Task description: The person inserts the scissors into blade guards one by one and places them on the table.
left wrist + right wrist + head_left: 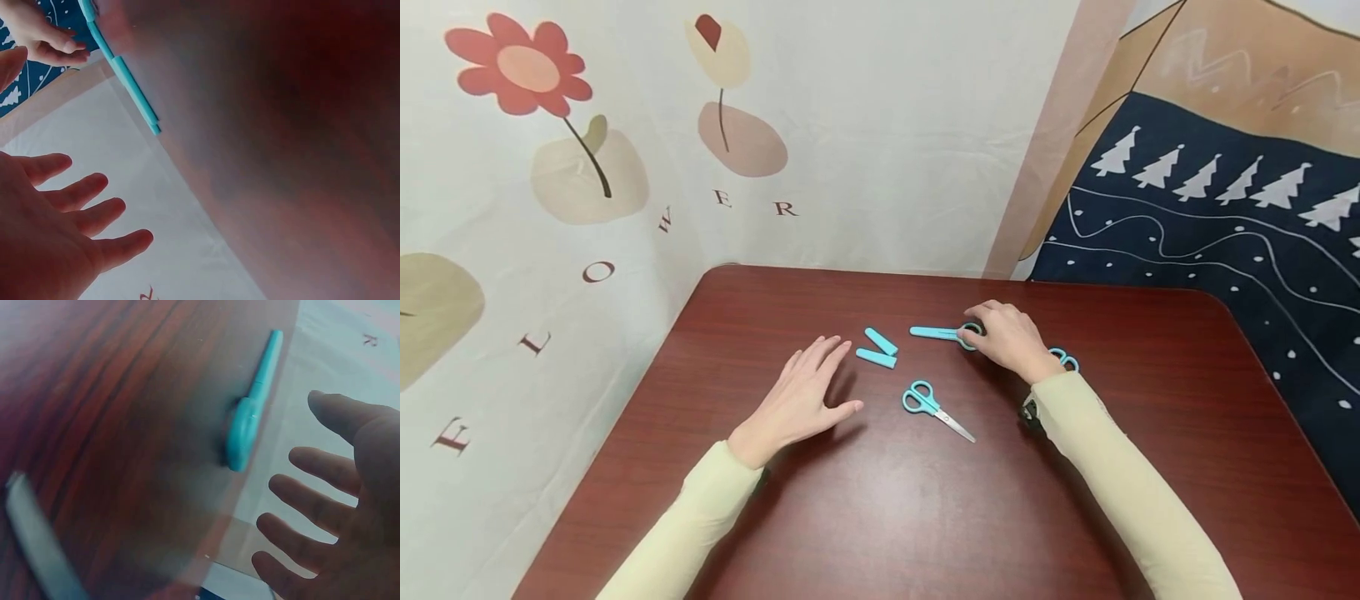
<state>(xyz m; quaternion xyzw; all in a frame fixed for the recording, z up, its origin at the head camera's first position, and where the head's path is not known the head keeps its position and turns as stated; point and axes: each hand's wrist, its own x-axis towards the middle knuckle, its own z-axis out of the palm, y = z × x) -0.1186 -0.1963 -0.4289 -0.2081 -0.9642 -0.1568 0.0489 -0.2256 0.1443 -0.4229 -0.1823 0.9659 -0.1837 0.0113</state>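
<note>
My left hand (797, 400) hovers over the table with its fingers spread, holding nothing. Just beyond its fingertips lie two turquoise blade covers (876, 358), angled close together. The right hand (1009, 337) is at the handle loops of turquoise scissors (934, 332) whose blades are in a cover. From the right wrist view, its fingers are extended and apart from these scissors (244, 434). Between the hands lie uncovered scissors (953, 425), metal blades pointing toward the front right. Another pair of turquoise handle loops (1066, 358) shows behind the right wrist; the rest is hidden by the arm.
The dark red wooden table (850, 517) has rounded far corners. A pale curtain with printed flowers (880, 125) hangs behind its far edge, and a dark blue cloth with white trees (1210, 225) hangs at the right.
</note>
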